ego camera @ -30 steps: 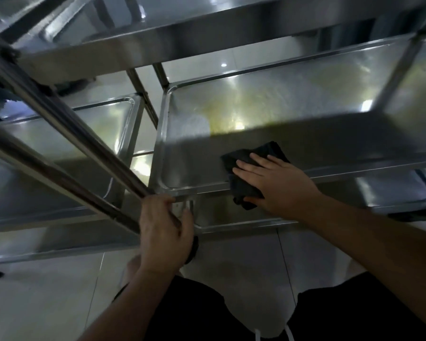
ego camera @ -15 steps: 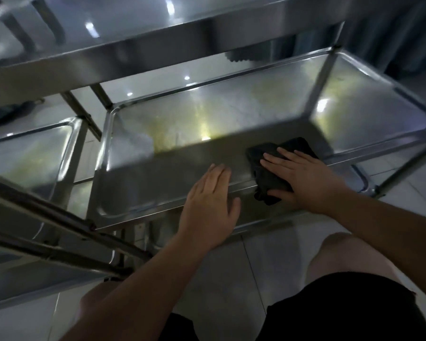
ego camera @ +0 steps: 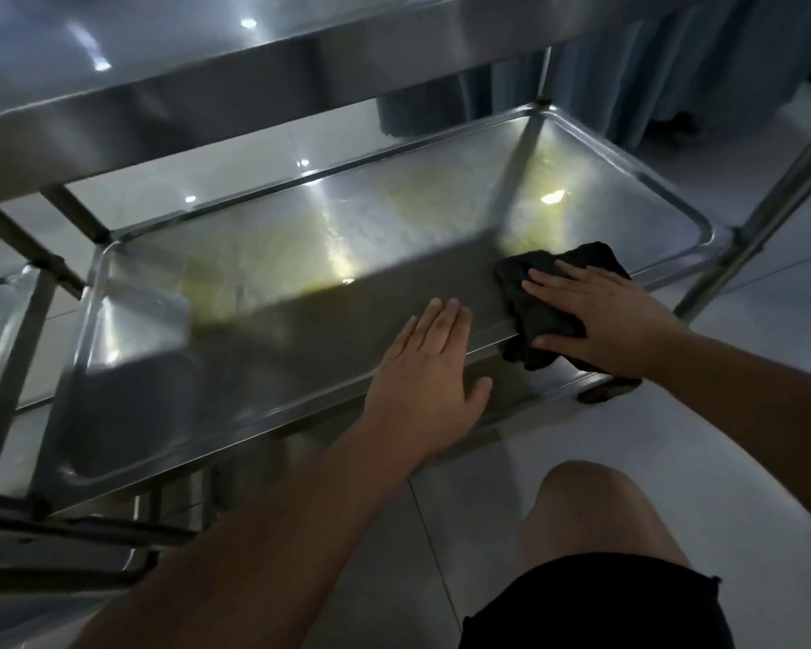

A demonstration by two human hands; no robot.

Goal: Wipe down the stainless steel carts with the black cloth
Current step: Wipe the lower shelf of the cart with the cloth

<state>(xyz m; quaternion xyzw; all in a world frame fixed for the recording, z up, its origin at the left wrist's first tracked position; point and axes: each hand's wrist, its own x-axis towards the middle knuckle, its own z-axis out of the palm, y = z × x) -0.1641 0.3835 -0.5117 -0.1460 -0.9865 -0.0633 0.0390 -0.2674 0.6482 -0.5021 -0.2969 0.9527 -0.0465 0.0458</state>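
right hand (ego camera: 600, 320) pressing black cloth (ego camera: 548, 320), cart shelf (ego camera: 300, 358)

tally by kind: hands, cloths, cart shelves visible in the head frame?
Hands: 2, the left hand flat on the shelf and the right hand pressing the cloth
Black cloth: 1
Shelves of the near cart: 2, the top shelf and the middle shelf
Shelf of the neighbouring cart: 1, partly in view at left
Total: 6
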